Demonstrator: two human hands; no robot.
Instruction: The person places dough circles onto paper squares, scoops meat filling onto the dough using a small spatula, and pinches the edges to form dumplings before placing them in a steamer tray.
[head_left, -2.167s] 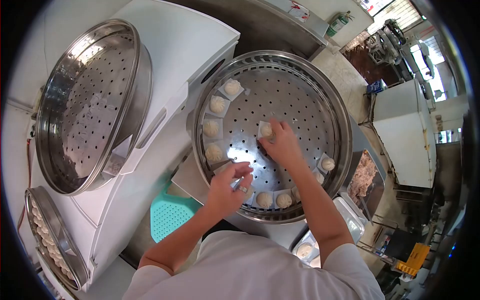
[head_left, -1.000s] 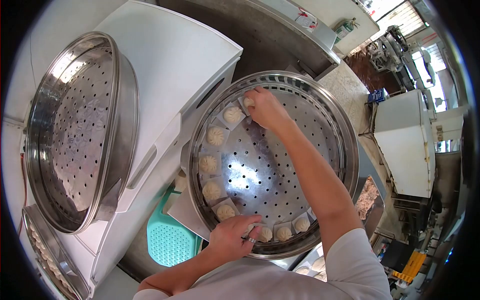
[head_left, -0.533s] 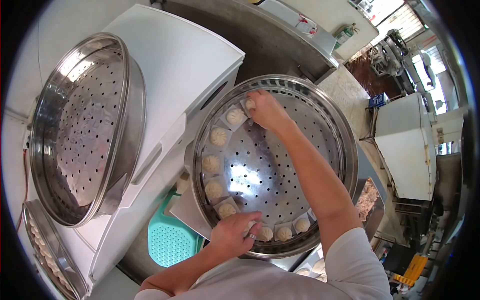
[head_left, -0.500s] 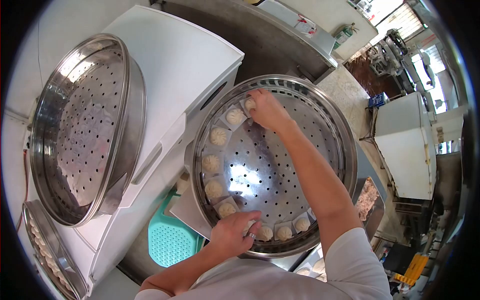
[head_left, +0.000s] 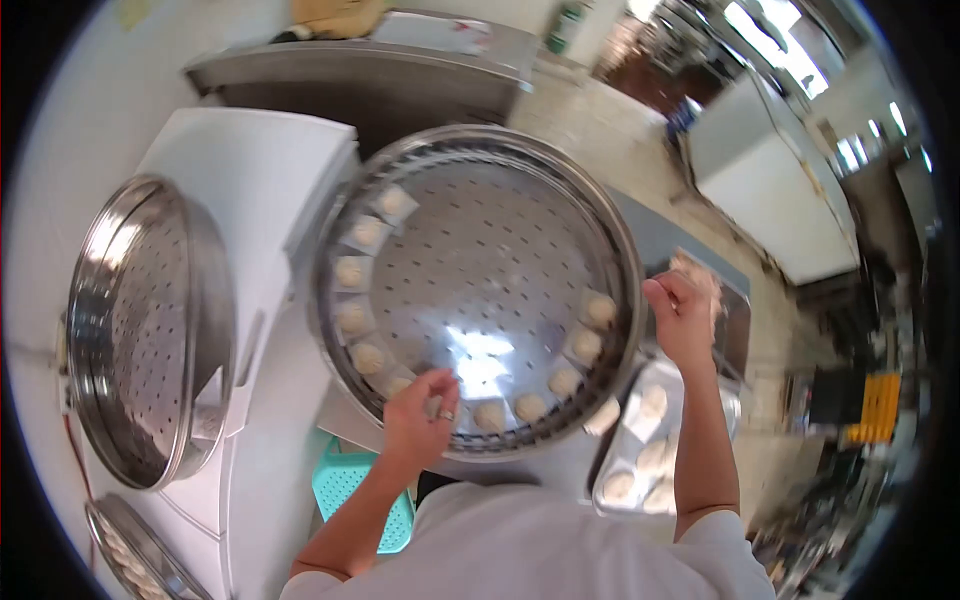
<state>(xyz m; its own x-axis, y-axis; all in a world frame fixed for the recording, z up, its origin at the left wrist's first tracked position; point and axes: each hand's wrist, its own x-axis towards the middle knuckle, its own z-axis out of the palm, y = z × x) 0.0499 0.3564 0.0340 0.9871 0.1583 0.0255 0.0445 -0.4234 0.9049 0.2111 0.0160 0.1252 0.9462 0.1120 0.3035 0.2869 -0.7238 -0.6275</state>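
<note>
A wide perforated steel steamer tray [head_left: 500, 230] lies in front of me. White buns on paper squares line its left rim [head_left: 352, 272] and its near and right rim [head_left: 565, 381]. My left hand [head_left: 420, 418] is at the near rim, with its fingers curled down on a bun [head_left: 400, 385] there. My right hand [head_left: 680, 315] is raised just past the tray's right rim, above a metal pan [head_left: 735, 320]. Its fingers are curled, and blur hides whether it holds anything.
A small metal tray [head_left: 625, 495] with several buns sits at the near right. An empty steamer tray [head_left: 140, 330] leans on a white chest [head_left: 250, 180] at the left. Another steamer with buns [head_left: 130, 550] is at the bottom left, and a teal basket [head_left: 350, 490] lies below the main tray.
My right hand left the bun at the tray's far left rim and swung across to beyond the right rim. My view turned to the right. My left hand stayed at the near rim.
</note>
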